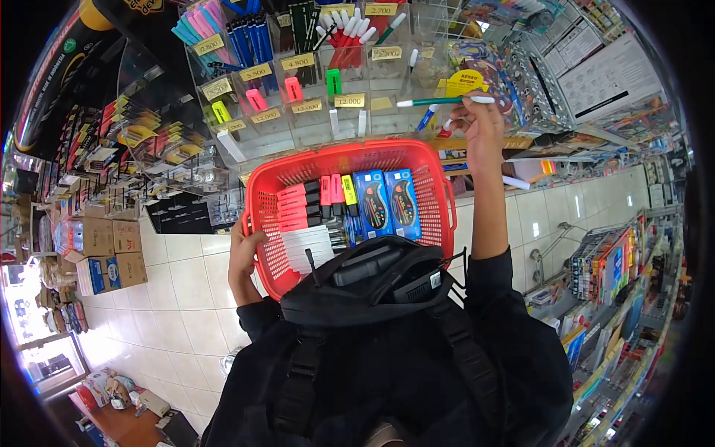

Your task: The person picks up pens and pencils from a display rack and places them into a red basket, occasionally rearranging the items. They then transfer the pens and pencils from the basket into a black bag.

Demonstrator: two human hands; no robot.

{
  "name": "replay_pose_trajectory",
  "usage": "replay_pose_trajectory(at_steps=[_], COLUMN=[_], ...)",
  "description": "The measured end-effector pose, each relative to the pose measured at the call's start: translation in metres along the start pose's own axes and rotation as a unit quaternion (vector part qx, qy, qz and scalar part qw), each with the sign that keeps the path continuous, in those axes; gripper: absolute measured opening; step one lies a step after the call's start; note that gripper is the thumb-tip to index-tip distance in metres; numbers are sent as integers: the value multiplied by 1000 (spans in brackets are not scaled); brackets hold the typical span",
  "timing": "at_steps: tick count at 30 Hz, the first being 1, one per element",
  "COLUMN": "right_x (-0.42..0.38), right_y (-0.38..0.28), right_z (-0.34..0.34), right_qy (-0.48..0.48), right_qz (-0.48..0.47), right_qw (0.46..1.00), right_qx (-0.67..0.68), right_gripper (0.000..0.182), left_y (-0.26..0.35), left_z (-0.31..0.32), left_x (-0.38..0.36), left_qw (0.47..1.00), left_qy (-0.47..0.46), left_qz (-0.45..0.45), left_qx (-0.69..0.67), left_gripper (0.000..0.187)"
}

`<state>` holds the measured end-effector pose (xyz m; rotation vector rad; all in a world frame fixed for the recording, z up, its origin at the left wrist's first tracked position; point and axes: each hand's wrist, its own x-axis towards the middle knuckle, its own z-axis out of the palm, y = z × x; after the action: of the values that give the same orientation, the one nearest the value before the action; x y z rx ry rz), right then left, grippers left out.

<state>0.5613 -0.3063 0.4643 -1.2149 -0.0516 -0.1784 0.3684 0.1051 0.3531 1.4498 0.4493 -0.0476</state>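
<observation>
A red plastic basket (344, 148) is held against my front, with my left hand (244, 252) closed around its left rim. In it lie pink highlighters (293, 206), a yellow highlighter (348, 191), two blue boxes (372, 201), some pens and a row of white sticks (307, 248). My right hand (482, 128) is raised beyond the basket's right corner, its fingers pinched on a green marker (438, 101) with white ends. The marker lies level in front of the clear display rack (298, 128). Just below it are a blue marker (427, 118) and a red marker (445, 128).
The rack's compartments carry price tags and hold red markers (348, 54), blue pens (249, 39) and a green highlighter (333, 80). A black bag (357, 309) on my chest overlaps the basket's near side. Cardboard boxes (112, 257) stand left; stocked shelves (607, 298) line the right.
</observation>
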Motion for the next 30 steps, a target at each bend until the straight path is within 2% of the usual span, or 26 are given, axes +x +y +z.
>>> replay_pose_trajectory(at_steps=[1, 4, 6, 11, 14, 15, 18, 19, 20, 22, 23, 27, 30], right_x=[-1, -18, -34, -78, -110, -123, -144, -148, -152, -152, -151, -161, -164], right_y=[2, 13, 32, 65, 63, 60, 36, 36, 33, 21, 15, 0, -5], right_z=[0, -1, -3, -28, -37, -38, -29, -32, -31, -21, -19, 0, 6], right_qy=[-16, -143, -213, -406, -494, -511, -401, -432, -435, -438, -461, -479, -473], right_qz=[1, 83, 126, 258, 293, 281, 341, 280, 272, 247, 252, 219, 257], right_qw=[1000, 978, 961, 849, 769, 780, 813, 824, 825, 828, 814, 816, 809], right_qx=[-19, -126, -123, -216, -279, -227, -248, -237, -239, -246, -249, -238, -235], right_gripper=[16, 14, 12, 12, 15, 15, 17, 29, 36, 51, 65, 67, 67], left_y=[1, -1, -1, -7, -2, -3, 0, 2, 1, -2, -3, -6, -7], left_z=[1, 1, 0, -4, 0, 0, 1, 4, 3, -2, -3, 0, -1], left_x=[0, 1, 1, 3, 1, 1, 0, 0, 0, 3, 3, 4, 3], left_qw=[1000, 1000, 1000, 1000, 999, 999, 999, 999, 999, 998, 998, 998, 997], left_qy=[1, 6, 11, 16, 29, 27, 18, 18, 18, 12, 15, 35, 42], left_qz=[0, 1, -3, -19, -40, -31, -45, -45, -48, -64, -62, -56, -69], left_qx=[-5, -9, 0, 14, 19, 13, 5, 6, 11, 2, 0, -12, -6], left_gripper=[59, 58, 58, 62, 66, 67, 65, 65, 58, 66, 66, 65, 60])
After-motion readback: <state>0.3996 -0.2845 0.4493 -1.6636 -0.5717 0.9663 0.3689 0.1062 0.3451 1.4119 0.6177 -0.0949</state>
